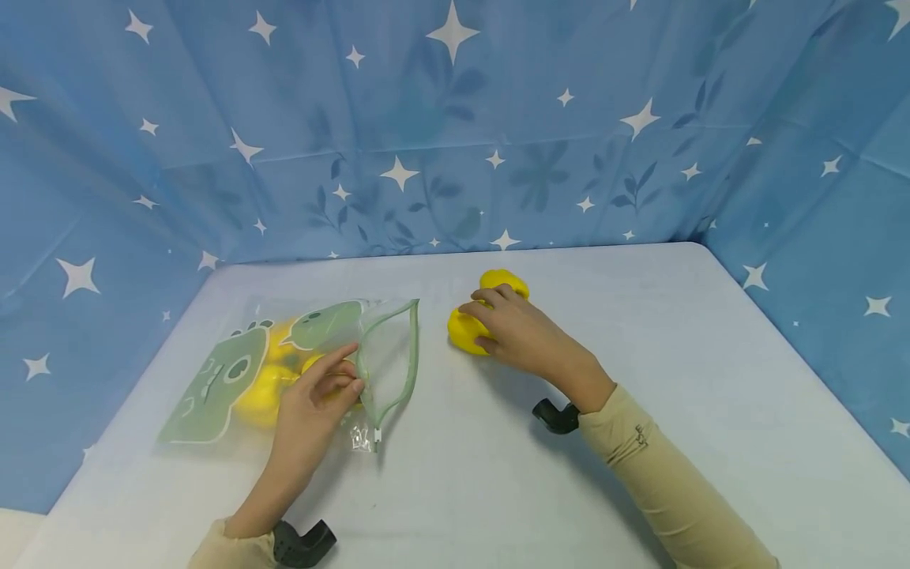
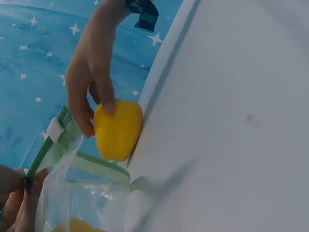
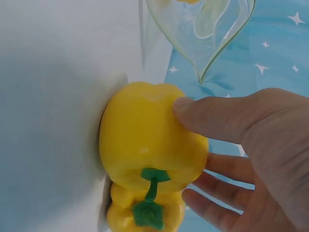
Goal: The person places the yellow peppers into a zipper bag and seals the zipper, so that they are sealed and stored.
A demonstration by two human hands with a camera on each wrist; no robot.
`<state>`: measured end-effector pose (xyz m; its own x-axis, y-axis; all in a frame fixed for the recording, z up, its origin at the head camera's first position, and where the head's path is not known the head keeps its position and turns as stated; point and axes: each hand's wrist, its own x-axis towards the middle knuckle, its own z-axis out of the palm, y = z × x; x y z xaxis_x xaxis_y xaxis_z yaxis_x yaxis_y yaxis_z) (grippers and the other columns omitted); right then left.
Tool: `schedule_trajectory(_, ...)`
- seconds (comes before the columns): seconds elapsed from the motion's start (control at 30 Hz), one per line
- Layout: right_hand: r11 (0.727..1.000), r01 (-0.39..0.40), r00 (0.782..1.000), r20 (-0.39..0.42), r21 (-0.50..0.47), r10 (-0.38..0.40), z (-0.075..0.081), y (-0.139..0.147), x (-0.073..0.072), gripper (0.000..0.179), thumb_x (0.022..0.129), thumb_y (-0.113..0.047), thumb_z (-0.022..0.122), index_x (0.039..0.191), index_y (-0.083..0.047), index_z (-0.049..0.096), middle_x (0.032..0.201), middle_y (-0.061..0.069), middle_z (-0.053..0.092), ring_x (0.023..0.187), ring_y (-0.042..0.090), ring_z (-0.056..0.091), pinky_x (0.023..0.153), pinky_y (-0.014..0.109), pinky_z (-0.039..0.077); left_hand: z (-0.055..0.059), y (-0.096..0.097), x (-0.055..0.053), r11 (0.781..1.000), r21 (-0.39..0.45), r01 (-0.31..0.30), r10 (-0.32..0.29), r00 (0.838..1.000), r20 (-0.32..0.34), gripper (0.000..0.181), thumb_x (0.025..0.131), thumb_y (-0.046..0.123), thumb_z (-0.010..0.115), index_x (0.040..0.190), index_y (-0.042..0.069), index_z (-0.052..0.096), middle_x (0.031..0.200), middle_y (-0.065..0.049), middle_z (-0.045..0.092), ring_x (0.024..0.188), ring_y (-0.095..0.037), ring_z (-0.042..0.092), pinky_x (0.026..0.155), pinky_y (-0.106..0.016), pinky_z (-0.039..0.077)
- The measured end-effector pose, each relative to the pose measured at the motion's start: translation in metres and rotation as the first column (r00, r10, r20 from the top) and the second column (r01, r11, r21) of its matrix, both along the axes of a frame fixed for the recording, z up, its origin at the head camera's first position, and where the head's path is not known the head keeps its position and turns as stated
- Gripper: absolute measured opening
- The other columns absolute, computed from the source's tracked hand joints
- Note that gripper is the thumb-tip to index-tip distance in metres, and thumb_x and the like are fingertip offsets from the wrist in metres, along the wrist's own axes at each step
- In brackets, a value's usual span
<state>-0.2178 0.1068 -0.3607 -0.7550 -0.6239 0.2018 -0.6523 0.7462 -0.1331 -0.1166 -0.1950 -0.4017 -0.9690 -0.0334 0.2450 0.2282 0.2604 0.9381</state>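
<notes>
My left hand (image 1: 306,419) pinches the green-edged mouth of a clear zip bag (image 1: 192,411) printed with green cartoon animals. The bag lies on its side, mouth gaping to the right, with several yellow peppers (image 1: 259,395) inside. A white slider (image 2: 55,129) sits on its zip. To the right, my right hand (image 1: 526,336) grips a yellow bell pepper (image 1: 464,332) resting on the table; the thumb (image 3: 207,116) presses one side and the fingers curl round the other. Another yellow bell pepper (image 1: 503,279) with a green stem sits just behind it, partly covered by the hand.
The white-covered table (image 1: 697,340) extends to the right of my right arm and in front of the bag. A blue curtain (image 1: 426,103) with white stars surrounds its back and sides. Dark wrist mounts (image 1: 556,416) project from both wrists.
</notes>
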Motion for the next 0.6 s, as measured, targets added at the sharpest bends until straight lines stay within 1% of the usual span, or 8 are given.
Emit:
schedule_trajectory(0.2, 1.000, 0.003, 1.000, -0.031, 0.018, -0.002, -0.0026, -0.0002, 0.0001, 0.050, 0.092, -0.014, 0.081, 0.138, -0.010, 0.064, 0.138, 0.018, 0.064, 0.127, 0.040, 0.057, 0.107, 0.051, 0.053, -0.0005, 0.0000, 0.0005, 1.000, -0.003, 0.003, -0.003, 1.000, 0.000, 0.048, 0.095, -0.001, 0.073, 0.141, 0.008, 0.064, 0.106, 0.005, 0.066, 0.094, -0.002, 0.067, 0.081, -0.014, 0.058)
schedule_trajectory(0.47, 1.000, 0.002, 1.000, -0.025, 0.024, -0.001, -0.0051, -0.0004, -0.0020, 0.049, 0.090, -0.014, 0.082, 0.136, -0.009, 0.065, 0.141, 0.019, 0.061, 0.129, 0.042, 0.054, 0.107, 0.053, 0.052, -0.0005, 0.0001, 0.0010, 1.000, -0.023, -0.004, 0.004, 1.000, -0.002, 0.047, 0.095, 0.000, 0.073, 0.140, 0.010, 0.065, 0.107, 0.003, 0.066, 0.093, -0.002, 0.067, 0.080, -0.014, 0.058)
schedule_trajectory(0.6, 1.000, 0.000, 1.000, -0.030, 0.020, 0.001, -0.0060, 0.0003, -0.0022, 0.048, 0.090, -0.014, 0.083, 0.135, -0.009, 0.066, 0.141, 0.019, 0.062, 0.129, 0.042, 0.054, 0.107, 0.053, 0.052, -0.0012, 0.0002, 0.0005, 1.000, -0.022, -0.003, 0.003, 1.000, -0.007, 0.047, 0.095, 0.000, 0.073, 0.140, 0.010, 0.065, 0.106, 0.004, 0.066, 0.093, -0.002, 0.067, 0.080, -0.014, 0.057)
